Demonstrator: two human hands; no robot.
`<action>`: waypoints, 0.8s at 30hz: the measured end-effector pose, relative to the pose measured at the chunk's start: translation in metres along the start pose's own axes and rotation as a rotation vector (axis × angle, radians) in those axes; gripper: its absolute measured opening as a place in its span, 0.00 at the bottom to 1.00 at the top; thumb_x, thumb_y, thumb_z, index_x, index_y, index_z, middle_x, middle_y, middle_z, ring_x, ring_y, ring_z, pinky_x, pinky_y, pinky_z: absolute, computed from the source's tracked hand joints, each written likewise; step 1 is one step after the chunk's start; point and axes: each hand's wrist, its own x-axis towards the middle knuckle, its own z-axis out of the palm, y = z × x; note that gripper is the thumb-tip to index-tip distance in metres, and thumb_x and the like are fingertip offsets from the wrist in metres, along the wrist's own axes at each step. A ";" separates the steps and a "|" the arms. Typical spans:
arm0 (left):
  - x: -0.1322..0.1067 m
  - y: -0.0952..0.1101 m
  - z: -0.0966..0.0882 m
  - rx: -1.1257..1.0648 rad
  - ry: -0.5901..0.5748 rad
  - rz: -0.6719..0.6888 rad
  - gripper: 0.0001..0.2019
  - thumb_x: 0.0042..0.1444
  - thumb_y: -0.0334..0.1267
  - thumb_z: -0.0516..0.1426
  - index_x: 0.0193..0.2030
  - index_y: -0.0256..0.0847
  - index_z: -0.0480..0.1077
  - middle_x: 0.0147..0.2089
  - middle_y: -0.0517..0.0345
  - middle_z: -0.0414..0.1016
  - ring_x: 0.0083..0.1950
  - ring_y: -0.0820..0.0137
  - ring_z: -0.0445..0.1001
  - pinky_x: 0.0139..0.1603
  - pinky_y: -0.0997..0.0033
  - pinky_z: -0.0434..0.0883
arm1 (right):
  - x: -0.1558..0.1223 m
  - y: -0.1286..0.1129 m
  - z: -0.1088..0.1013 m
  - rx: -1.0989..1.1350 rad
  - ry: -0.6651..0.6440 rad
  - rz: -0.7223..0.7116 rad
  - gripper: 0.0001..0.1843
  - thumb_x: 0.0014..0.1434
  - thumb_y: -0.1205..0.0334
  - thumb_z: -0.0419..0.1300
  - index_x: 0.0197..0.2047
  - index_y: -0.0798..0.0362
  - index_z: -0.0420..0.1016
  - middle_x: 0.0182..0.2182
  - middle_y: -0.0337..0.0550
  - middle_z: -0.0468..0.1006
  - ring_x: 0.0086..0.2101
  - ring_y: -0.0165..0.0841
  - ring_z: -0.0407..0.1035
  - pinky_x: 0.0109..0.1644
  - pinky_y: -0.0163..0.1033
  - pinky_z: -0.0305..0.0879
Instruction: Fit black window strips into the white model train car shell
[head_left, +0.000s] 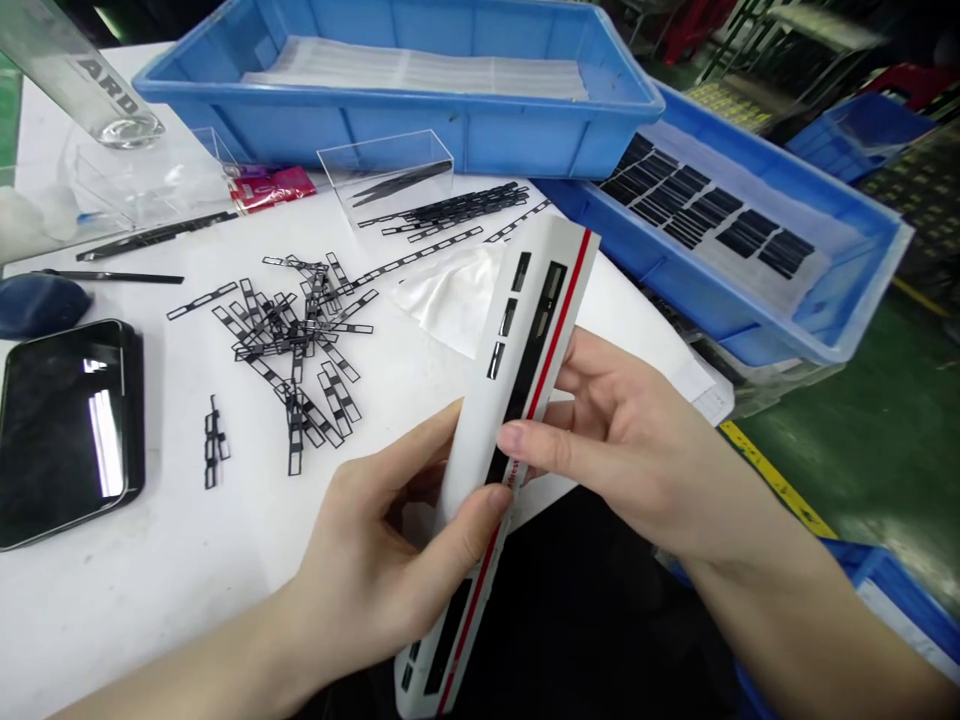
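A white model train car shell (480, 410) with a red stripe and dark window openings is tilted upright between my hands, over the table's front edge. My left hand (397, 545) wraps round its lower middle, thumb pressed on the striped side. Higher up, my right hand (600, 430) grips the shell from the right, its thumb on the dark window band; its other fingers are partly hidden behind. To the left lies a loose pile of small black window frames (300, 330). A white cloth (457, 295) lies behind the shell.
A large blue bin (390, 125) stands at the back, and another blue bin (720, 270) with rows of dark strips is at right. Tweezers (157, 237), a clear box (386, 165) and a black glossy-topped case (71, 430) rest on the white table (187, 590).
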 end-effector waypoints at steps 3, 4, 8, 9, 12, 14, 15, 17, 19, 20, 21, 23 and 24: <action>0.000 -0.001 0.000 0.030 0.003 0.006 0.24 0.67 0.34 0.63 0.67 0.56 0.73 0.38 0.65 0.82 0.39 0.70 0.80 0.34 0.78 0.76 | 0.002 0.000 0.001 0.006 0.015 0.026 0.18 0.60 0.78 0.70 0.49 0.49 0.77 0.50 0.39 0.84 0.39 0.31 0.83 0.44 0.32 0.82; 0.001 -0.001 -0.001 0.023 -0.004 -0.012 0.23 0.67 0.34 0.64 0.67 0.55 0.73 0.39 0.65 0.83 0.39 0.70 0.81 0.37 0.77 0.77 | 0.003 0.000 0.000 0.007 0.016 0.036 0.18 0.60 0.77 0.70 0.49 0.49 0.77 0.50 0.39 0.84 0.39 0.31 0.83 0.43 0.32 0.81; 0.008 0.002 -0.002 -0.139 -0.029 -0.118 0.21 0.68 0.36 0.64 0.66 0.50 0.74 0.52 0.61 0.86 0.45 0.71 0.84 0.51 0.77 0.81 | 0.004 0.005 -0.001 0.015 0.006 0.019 0.19 0.62 0.76 0.70 0.52 0.48 0.76 0.54 0.39 0.83 0.46 0.34 0.82 0.47 0.33 0.82; 0.009 0.002 -0.002 -0.186 -0.041 -0.135 0.21 0.68 0.35 0.65 0.66 0.49 0.74 0.56 0.60 0.86 0.49 0.70 0.84 0.53 0.77 0.81 | 0.004 0.006 -0.001 0.024 0.013 0.007 0.19 0.63 0.75 0.69 0.53 0.47 0.76 0.54 0.39 0.83 0.47 0.34 0.82 0.49 0.34 0.82; 0.011 0.003 -0.003 -0.258 -0.091 -0.129 0.27 0.66 0.30 0.65 0.71 0.49 0.69 0.64 0.58 0.82 0.60 0.67 0.82 0.60 0.76 0.79 | 0.000 0.008 0.001 0.044 0.035 -0.006 0.16 0.65 0.73 0.68 0.52 0.47 0.76 0.55 0.39 0.83 0.45 0.34 0.83 0.47 0.34 0.83; 0.010 0.003 -0.004 -0.269 -0.113 -0.116 0.30 0.65 0.26 0.65 0.71 0.50 0.69 0.67 0.59 0.80 0.65 0.66 0.80 0.65 0.74 0.77 | -0.002 0.007 0.002 0.025 0.039 0.011 0.15 0.64 0.72 0.69 0.51 0.47 0.77 0.54 0.39 0.83 0.44 0.34 0.83 0.46 0.35 0.83; 0.009 0.003 -0.005 -0.276 -0.116 -0.117 0.30 0.64 0.24 0.66 0.70 0.50 0.70 0.67 0.59 0.80 0.65 0.66 0.79 0.65 0.74 0.77 | -0.004 0.007 0.003 0.010 0.034 0.024 0.15 0.64 0.72 0.70 0.51 0.47 0.77 0.54 0.39 0.83 0.44 0.35 0.83 0.47 0.36 0.83; 0.009 0.003 -0.006 -0.295 -0.116 -0.131 0.32 0.61 0.21 0.67 0.69 0.49 0.72 0.67 0.60 0.80 0.65 0.64 0.79 0.65 0.74 0.77 | -0.005 0.006 0.003 -0.011 0.021 0.052 0.17 0.62 0.72 0.71 0.51 0.47 0.77 0.53 0.40 0.84 0.45 0.36 0.83 0.49 0.38 0.82; 0.008 0.003 -0.007 -0.304 -0.115 -0.142 0.33 0.59 0.19 0.67 0.68 0.48 0.72 0.66 0.59 0.81 0.65 0.63 0.80 0.63 0.75 0.78 | -0.005 0.005 0.002 -0.018 0.012 0.067 0.16 0.62 0.72 0.71 0.50 0.48 0.77 0.53 0.41 0.84 0.44 0.36 0.83 0.50 0.39 0.82; 0.008 0.003 -0.007 -0.304 -0.111 -0.144 0.33 0.59 0.18 0.66 0.68 0.47 0.72 0.66 0.59 0.81 0.64 0.64 0.80 0.62 0.76 0.79 | -0.004 0.005 0.002 -0.021 0.007 0.065 0.16 0.62 0.72 0.71 0.50 0.48 0.76 0.52 0.41 0.84 0.44 0.36 0.83 0.51 0.39 0.82; 0.008 0.003 -0.006 -0.304 -0.108 -0.143 0.33 0.59 0.18 0.66 0.68 0.47 0.72 0.66 0.58 0.81 0.64 0.64 0.81 0.62 0.76 0.79 | -0.004 0.006 0.001 -0.024 -0.004 0.062 0.16 0.61 0.72 0.71 0.49 0.48 0.76 0.52 0.41 0.84 0.44 0.36 0.83 0.51 0.40 0.82; 0.008 0.003 -0.005 -0.302 -0.106 -0.141 0.32 0.59 0.18 0.66 0.68 0.45 0.73 0.66 0.57 0.81 0.64 0.62 0.81 0.62 0.74 0.79 | -0.003 0.006 -0.001 -0.024 -0.039 0.063 0.17 0.61 0.73 0.71 0.50 0.48 0.75 0.52 0.41 0.84 0.43 0.36 0.83 0.49 0.40 0.82; 0.008 0.004 -0.005 -0.300 -0.105 -0.139 0.32 0.59 0.19 0.66 0.68 0.44 0.73 0.66 0.57 0.81 0.64 0.62 0.81 0.62 0.73 0.80 | -0.003 0.007 -0.001 -0.018 -0.054 0.069 0.17 0.61 0.73 0.71 0.50 0.48 0.75 0.52 0.41 0.84 0.42 0.35 0.83 0.47 0.40 0.83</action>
